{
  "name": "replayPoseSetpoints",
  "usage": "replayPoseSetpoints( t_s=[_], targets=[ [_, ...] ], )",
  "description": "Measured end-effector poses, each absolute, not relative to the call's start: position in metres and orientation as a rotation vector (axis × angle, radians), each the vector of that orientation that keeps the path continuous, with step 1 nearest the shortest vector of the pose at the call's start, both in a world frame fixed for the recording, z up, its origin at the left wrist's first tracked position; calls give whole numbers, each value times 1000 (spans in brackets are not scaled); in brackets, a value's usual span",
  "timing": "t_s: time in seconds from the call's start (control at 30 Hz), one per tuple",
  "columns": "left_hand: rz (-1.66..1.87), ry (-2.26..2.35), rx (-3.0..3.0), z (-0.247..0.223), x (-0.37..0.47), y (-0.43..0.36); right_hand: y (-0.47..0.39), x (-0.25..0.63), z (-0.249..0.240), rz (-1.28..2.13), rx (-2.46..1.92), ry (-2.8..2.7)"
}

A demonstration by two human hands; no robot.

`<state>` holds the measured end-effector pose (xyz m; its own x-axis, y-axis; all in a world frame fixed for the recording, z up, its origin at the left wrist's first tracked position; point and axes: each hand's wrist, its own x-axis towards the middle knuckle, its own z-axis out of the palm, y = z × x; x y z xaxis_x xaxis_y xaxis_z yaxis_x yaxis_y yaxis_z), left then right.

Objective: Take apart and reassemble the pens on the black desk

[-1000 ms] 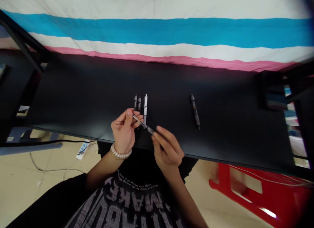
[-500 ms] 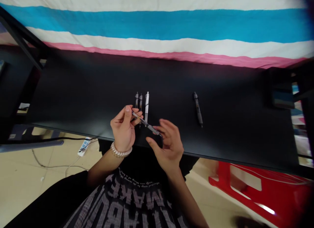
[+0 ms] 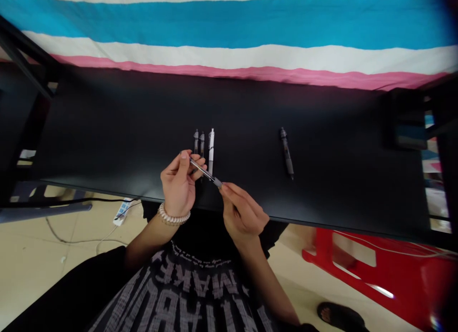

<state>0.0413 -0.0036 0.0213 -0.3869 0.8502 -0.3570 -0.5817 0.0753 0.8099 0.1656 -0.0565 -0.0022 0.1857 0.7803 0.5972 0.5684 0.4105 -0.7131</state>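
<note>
A slim pen with a clear barrel and grey grip [image 3: 205, 170] is held slantwise between my hands above the table's near edge. My left hand [image 3: 179, 184] pinches its upper-left end between thumb and fingers. At the lower-right end, my right hand [image 3: 244, 212] has its fingertips closed on the grey grip, hiding the tip. Just beyond my left hand lie two dark pens, one on the left [image 3: 196, 140] and one beside it [image 3: 202, 143], their lower parts hidden by my fingers. A white pen [image 3: 211, 146] lies alongside them. Farther right rests a dark grey pen [image 3: 286, 153].
The black table [image 3: 339, 146] has a striped cloth [image 3: 229, 24] along its far side. A dark box-like object [image 3: 411, 119] stands at the right end. Below are a red plastic stool [image 3: 358, 274], a power strip [image 3: 122, 211] with cables, and a slippered foot [image 3: 338, 316].
My right hand's fingers, spread beside the pen before, have closed on its grip end. My left hand keeps its pinch. The whole view has shifted slightly.
</note>
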Motion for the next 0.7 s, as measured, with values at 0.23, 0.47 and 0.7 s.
replayPoseSetpoints(
  t_s=[0.23, 0.47, 0.7],
  targets=[
    [1596, 1183, 329, 20, 38, 1, -61, 164, -3, 754, -1429, -1318],
    [1602, 1201, 342, 15, 36, 2, -57, 171, 0, 742, -1427, -1429],
    [1574, 1176, 374, 18, 37, 3, -56, 166, 4, 1004, -1437, -1315]
  ],
)
